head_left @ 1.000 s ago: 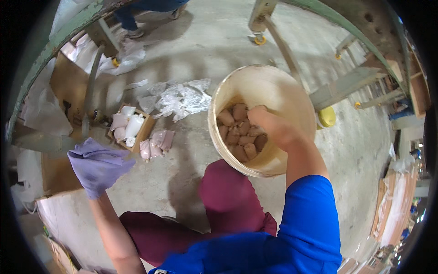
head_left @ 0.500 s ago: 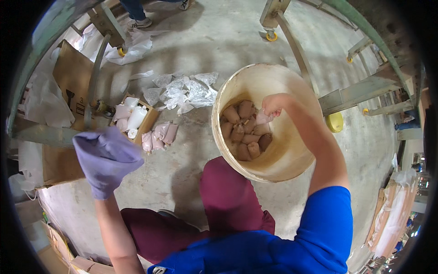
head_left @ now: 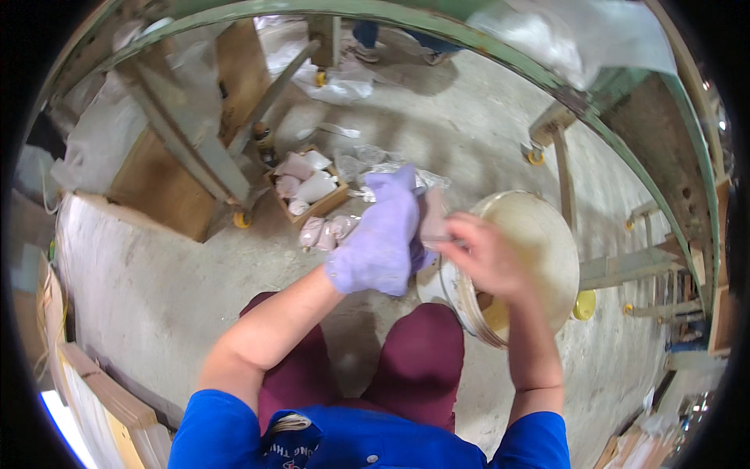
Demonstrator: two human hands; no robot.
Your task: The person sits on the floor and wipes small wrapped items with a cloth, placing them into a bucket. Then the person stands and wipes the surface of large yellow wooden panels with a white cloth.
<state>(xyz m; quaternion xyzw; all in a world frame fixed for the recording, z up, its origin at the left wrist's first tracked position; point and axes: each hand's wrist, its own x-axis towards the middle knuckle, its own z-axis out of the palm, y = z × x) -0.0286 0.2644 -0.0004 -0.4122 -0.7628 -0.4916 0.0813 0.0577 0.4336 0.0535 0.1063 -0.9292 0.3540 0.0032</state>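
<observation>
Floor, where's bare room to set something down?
The floor is bare between the leftmost wheel and your left forearm, and right of your right forearm, this side of the yellow tub. It's crowded ahead: small box, packets, clear plastic, then your left hand, right hand and bucket close together.

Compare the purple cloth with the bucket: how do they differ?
The purple cloth is soft and creased; the bucket is round and stiff-walled. The cloth is purple, the bucket off-white. The cloth is raised off the floor; the bucket stands on it. Both are in front of the person.
</observation>
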